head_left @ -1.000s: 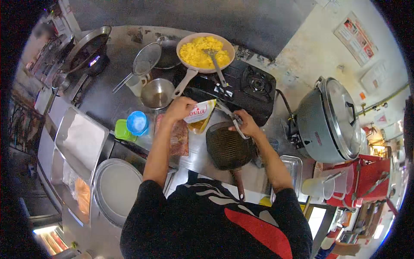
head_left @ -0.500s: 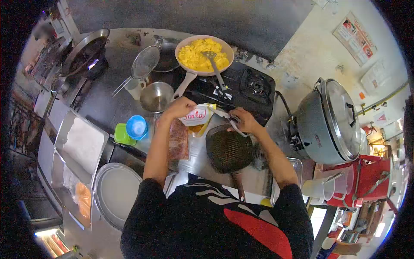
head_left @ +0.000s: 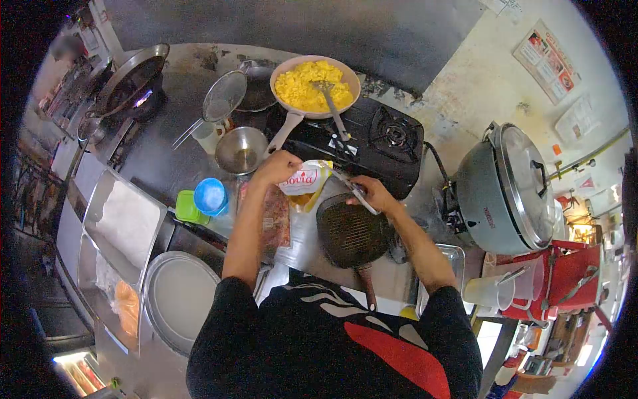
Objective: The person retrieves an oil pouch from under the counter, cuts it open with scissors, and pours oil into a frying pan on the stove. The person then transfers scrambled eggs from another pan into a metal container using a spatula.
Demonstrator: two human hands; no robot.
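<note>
My left hand [head_left: 282, 167] pinches the upper left edge of a cooking oil pouch [head_left: 303, 181], white and yellow with red "Sovia" lettering. The pouch hangs upright, with golden liquid showing low in it. My right hand [head_left: 372, 194] is closed round a long silver tool [head_left: 351, 185], either tongs or scissors; I cannot tell which. Its far end lies at the pouch's upper right corner; whether they touch is unclear. Below my right hand sits a dark square grill pan [head_left: 352, 233] with a brown handle. Under my left forearm lies a flat pack of reddish meat [head_left: 275, 223].
Behind my hands, a pan of scrambled egg [head_left: 311, 83] with a spatula rests on the black gas stove [head_left: 392, 156]. A steel bowl [head_left: 241, 150], a strainer [head_left: 224, 96] and blue cup [head_left: 211, 197] stand left. A large rice cooker [head_left: 495, 193] stands right.
My right hand has shifted slightly left and down, and the silver tool's spread parts look closer together. My left hand and the pouch have barely moved.
</note>
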